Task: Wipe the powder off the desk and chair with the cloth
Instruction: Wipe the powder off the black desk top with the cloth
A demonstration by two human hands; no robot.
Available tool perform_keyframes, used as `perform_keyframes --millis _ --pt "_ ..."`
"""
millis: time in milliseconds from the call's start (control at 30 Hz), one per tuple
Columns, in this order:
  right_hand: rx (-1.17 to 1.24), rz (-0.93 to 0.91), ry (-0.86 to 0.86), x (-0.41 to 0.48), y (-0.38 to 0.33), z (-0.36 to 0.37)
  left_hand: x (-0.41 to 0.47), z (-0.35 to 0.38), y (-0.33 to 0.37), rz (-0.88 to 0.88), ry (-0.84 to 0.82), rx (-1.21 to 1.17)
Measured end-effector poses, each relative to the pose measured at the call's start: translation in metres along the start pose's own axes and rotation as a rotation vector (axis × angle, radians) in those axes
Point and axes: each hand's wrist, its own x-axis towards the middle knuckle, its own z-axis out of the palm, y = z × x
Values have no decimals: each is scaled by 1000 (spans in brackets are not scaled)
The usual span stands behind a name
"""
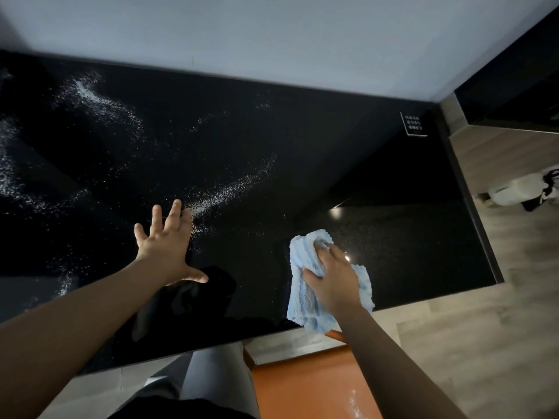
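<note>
on desk (302, 131) | cloth (302, 297) in right hand (332, 279) | powder (230, 189) by left hand (166, 240)

Orange chair (302, 388) cropped below; sign (413, 124) text unreadable.

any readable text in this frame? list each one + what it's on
Small dark sign on the desk, near its far right corner: about three short lines of light characters, too small and blurred to read.
Cloth and chair: no text visible.
</note>
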Motion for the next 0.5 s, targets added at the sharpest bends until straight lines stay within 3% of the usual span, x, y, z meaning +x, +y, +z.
perform_keyframes --millis 500 --pt "4 27 25 -59 15 10 -6 -5 2 -1 -7 2"
